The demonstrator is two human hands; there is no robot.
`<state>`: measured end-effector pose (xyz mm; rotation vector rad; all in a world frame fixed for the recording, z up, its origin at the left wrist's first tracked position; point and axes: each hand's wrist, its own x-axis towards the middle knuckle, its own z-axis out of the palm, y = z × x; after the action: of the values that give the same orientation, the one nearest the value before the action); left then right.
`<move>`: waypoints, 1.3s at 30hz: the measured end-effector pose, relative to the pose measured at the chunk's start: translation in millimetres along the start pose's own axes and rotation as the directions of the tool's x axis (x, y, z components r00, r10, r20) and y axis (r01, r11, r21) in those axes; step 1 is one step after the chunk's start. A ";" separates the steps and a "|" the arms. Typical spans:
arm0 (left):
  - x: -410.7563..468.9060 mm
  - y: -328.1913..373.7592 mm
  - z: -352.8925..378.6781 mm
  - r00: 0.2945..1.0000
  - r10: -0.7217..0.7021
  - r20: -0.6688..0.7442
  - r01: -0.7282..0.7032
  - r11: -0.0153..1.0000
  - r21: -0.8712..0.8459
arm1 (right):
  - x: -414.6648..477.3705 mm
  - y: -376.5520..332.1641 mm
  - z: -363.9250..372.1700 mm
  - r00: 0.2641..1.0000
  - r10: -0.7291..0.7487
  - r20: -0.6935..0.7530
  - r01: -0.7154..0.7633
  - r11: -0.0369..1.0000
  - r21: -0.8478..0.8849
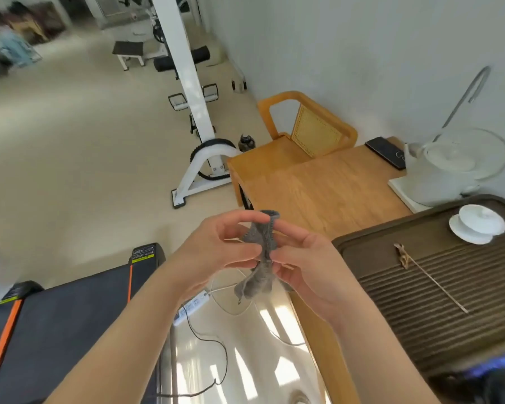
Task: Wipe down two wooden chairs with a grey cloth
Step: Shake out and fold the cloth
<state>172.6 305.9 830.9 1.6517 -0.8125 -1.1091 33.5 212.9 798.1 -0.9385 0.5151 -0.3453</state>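
Grey cloth (261,252) is off the chairs, held in the air between both hands, bunched into a narrow vertical strip. It sits over the floor just off the surface's (333,185) near-left corner.

Left grip (216,249): closed on the cloth, thumb and fingers curled in and pinching its left side.

Right grip (306,263): also closed on it, fingertips pinching the right side, palm facing the camera.

Top end of the cloth pokes up above the fingers; bottom end hangs free below both hands.

One wooden chair (303,132) with a cane back is in view, pushed up to the surface's far-left edge by the wall, well apart from the cloth. Second chair not visible.

Dark slatted tea tray (449,287) is on the surface's right side, with a white lidded cup (477,224) at its far end.
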 end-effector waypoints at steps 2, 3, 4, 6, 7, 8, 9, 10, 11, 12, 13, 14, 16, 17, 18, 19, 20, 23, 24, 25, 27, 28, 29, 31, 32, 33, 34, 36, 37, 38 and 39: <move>15.3 6.7 -5.8 0.998 0.045 -0.051 -0.042 0.998 0.056 | 11.8 -15.2 -1.7 1.000 -0.016 -0.004 0.016 1.000 -0.001; 23.4 10.2 -8.1 0.993 0.073 -0.094 -0.065 0.994 0.085 | 17.9 -23.1 -1.8 1.000 -0.030 0.003 0.030 1.000 0.002; 31.7 13.4 -10.3 0.987 0.100 -0.126 -0.086 0.990 0.110 | 24.8 -29.8 -1.8 0.999 -0.046 0.012 0.046 0.999 0.017; 48.7 21.4 -15.6 0.979 0.153 -0.136 -0.133 0.980 0.146 | 40.3 -40.1 -1.0 0.997 -0.074 0.015 0.073 0.995 0.062; 56.9 25.7 -19.7 0.978 0.175 -0.117 -0.156 0.975 0.158 | 48.6 -43.1 -0.3 0.997 -0.081 0.014 0.080 0.994 0.080; 65.3 29.5 -24.5 0.978 0.190 -0.085 -0.174 0.971 0.164 | 57.4 -44.8 0.8 0.996 -0.083 0.013 0.082 0.993 0.081; 74.3 32.6 -31.0 0.980 0.195 -0.040 -0.186 0.968 0.167 | 66.3 -45.6 1.4 0.996 -0.086 0.016 0.085 0.993 0.078; 84.6 35.0 -38.8 0.980 0.197 0.013 -0.196 0.963 0.185 | 74.7 -46.7 2.3 0.995 -0.093 0.022 0.091 0.992 0.082; 95.8 36.3 -48.1 0.978 0.194 0.072 -0.205 0.954 0.218 | 83.3 -47.9 2.5 0.996 -0.093 0.009 0.091 0.991 0.097; 107.0 36.2 -58.3 0.971 0.198 0.135 -0.227 0.940 0.254 | 92.3 -49.2 3.0 0.996 -0.079 -0.029 0.082 0.991 0.108; 118.5 35.6 -69.2 0.958 0.205 0.201 -0.256 0.926 0.277 | 102.2 -49.2 3.4 0.995 -0.067 -0.077 0.074 0.993 0.093; 130.0 35.8 -79.1 0.938 0.216 0.271 -0.296 0.907 0.299 | 112.2 -49.2 5.3 0.989 -0.073 -0.127 0.079 0.996 0.041; 151.3 38.9 -94.3 0.877 0.233 0.419 -0.392 0.853 0.346 | 130.8 -48.1 12.7 0.967 -0.109 -0.229 0.078 0.987 -0.143; 162.3 40.6 -100.5 0.845 0.258 0.469 -0.455 0.807 0.376 | 141.2 -48.2 17.6 0.955 -0.136 -0.262 0.072 0.969 -0.238; 172.1 41.3 -106.6 0.819 0.286 0.497 -0.516 0.746 0.421 | 149.9 -48.0 25.2 0.944 -0.154 -0.292 0.067 0.955 -0.289; 180.8 41.0 -112.0 0.796 0.311 0.519 -0.567 0.685 0.459 | 157.1 -46.0 31.8 0.927 -0.167 -0.336 0.067 0.955 -0.290; 189.3 40.7 -117.2 0.777 0.334 0.534 -0.604 0.635 0.481 | 163.3 -44.4 37.0 0.912 -0.182 -0.367 0.082 0.959 -0.272; 205.7 40.1 -131.2 0.765 0.334 0.551 -0.626 0.586 0.514 | 173.5 -38.5 45.0 0.899 -0.171 -0.404 0.093 0.974 -0.205; 207.8 41.1 -133.2 0.746 0.345 0.569 -0.657 0.519 0.546 | 173.4 -37.9 45.6 0.898 -0.173 -0.405 0.084 0.970 -0.228; 208.6 43.0 -134.8 0.727 0.347 0.592 -0.683 0.451 0.575 | 171.5 -37.9 45.7 0.896 -0.181 -0.406 0.072 0.960 -0.269; 211.1 47.3 -134.7 0.703 0.314 0.638 -0.707 0.410 0.577 | 163.8 -41.1 45.3 0.902 -0.178 -0.393 0.025 0.931 -0.365; 212.0 48.9 -133.1 0.698 0.272 0.662 -0.703 0.435 0.563 | 158.8 -42.5 43.9 0.911 -0.167 -0.376 -0.001 0.913 -0.408; 213.1 49.4 -131.0 0.696 0.213 0.686 -0.691 0.460 0.558 | 153.6 -42.5 40.9 0.923 -0.152 -0.353 -0.028 0.889 -0.457; 212.6 47.7 -123.3 0.671 0.095 0.735 -0.669 0.505 0.546 | 140.5 -41.7 34.4 0.937 -0.110 -0.332 -0.103 0.821 -0.562; 212.7 45.7 -117.9 0.644 0.042 0.764 -0.656 0.544 0.523 | 132.5 -39.8 32.2 0.932 -0.103 -0.349 -0.136 0.791 -0.596; 212.6 42.3 -112.7 0.613 -0.014 0.790 -0.622 0.608 0.493 | 124.6 -36.8 30.5 0.924 -0.102 -0.368 -0.159 0.774 -0.613; 212.3 37.1 -106.7 0.571 -0.075 0.817 -0.569 0.682 0.460 | 116.2 -33.0 29.4 0.915 -0.099 -0.391 -0.178 0.770 -0.612; 213.4 22.3 -91.8 0.469 -0.157 0.869 -0.509 0.756 0.412 | 96.9 -21.2 27.6 0.892 -0.081 -0.444 -0.221 0.780 -0.586; 215.3 14.1 -82.7 0.430 -0.167 0.887 -0.519 0.759 0.394 | 87.1 -14.1 25.9 0.878 -0.071 -0.474 -0.245 0.783 -0.572; 217.4 5.2 -72.5 0.394 -0.171 0.903 -0.532 0.759 0.376 | 78.0 -6.0 23.5 0.857 -0.065 -0.512 -0.271 0.787 -0.554; 219.2 -3.3 -62.2 0.363 -0.175 0.915 -0.548 0.754 0.362 | 70.1 3.5 20.5 0.831 -0.060 -0.553 -0.298 0.792 -0.533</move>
<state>310.9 135.0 771.0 1.1766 -2.3268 -1.7104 103.1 194.0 786.3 -1.4263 1.2729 -0.3313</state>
